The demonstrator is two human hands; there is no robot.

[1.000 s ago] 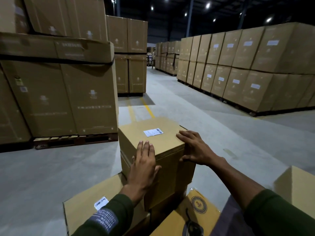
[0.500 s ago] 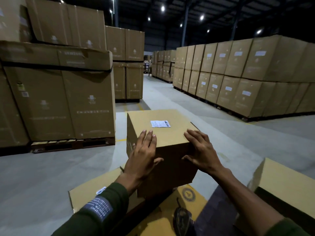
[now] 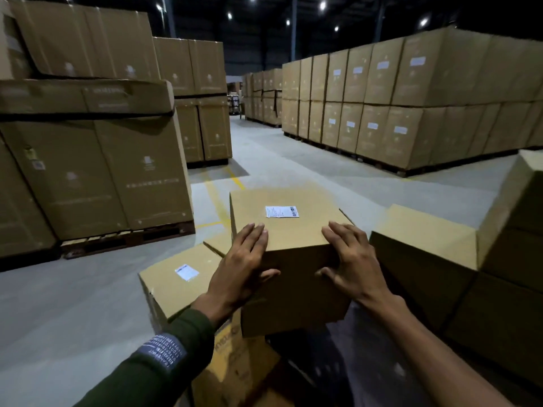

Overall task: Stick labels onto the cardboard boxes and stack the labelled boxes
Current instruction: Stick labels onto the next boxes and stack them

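Observation:
A brown cardboard box point(image 3: 296, 233) with a white label point(image 3: 282, 212) on its top is held up in front of me. My left hand point(image 3: 244, 268) grips its near left corner, fingers flat on the top and thumb on the near face. My right hand point(image 3: 349, 265) grips the near right corner the same way. Below and to the left sits another labelled box point(image 3: 173, 292) with its own white label point(image 3: 187, 272). A printed yellowish box point(image 3: 235, 359) lies beneath the held one.
Unlabelled boxes point(image 3: 426, 239) stand close on my right, with a taller one point(image 3: 517, 218) behind them. Large pallet stacks point(image 3: 102, 177) rise on the left, and rows of labelled cartons point(image 3: 411, 113) line the right. A grey concrete aisle point(image 3: 279, 165) runs between them.
The labelled box has come up off the stack and moved right between both hands. The lower labelled box is now uncovered, and the boxes on the right are nearer.

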